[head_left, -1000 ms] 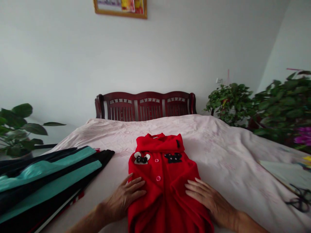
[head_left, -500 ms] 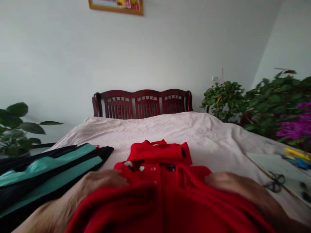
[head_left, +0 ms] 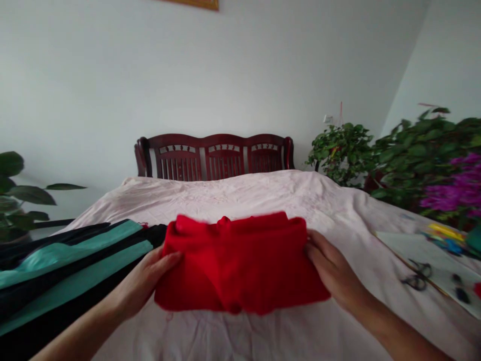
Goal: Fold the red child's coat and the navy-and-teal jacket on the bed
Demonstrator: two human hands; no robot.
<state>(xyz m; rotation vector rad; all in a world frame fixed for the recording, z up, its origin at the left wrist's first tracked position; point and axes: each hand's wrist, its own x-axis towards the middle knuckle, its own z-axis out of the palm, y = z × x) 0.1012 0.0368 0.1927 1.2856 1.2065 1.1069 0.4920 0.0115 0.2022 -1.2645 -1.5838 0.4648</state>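
Observation:
A red garment [head_left: 240, 271], folded into a wide bundle, is held up over the bed in the middle of the view. My left hand [head_left: 152, 271] grips its left end, the thumb lying on the near face and the other fingers hidden behind. At the right end my right hand [head_left: 330, 265] is closed on the cloth, its fingertips partly tucked out of sight. The garment's collar and buttons cannot be made out from this side. Left of my left hand lie black and turquoise clothes [head_left: 80, 265], spread on the bed.
A pale pink sheet [head_left: 240, 193] covers the bed, with a dark wooden headboard [head_left: 221, 158] behind. On the right lie scissors [head_left: 417, 276] beside a pale board [head_left: 406, 243]. Leafy plants [head_left: 343, 153] and purple flowers [head_left: 453, 193] stand along the right side.
The red garment, spread with its lower part toward me, is now doubled over into a compact bundle. Both hands have moved from on top of it to its two ends.

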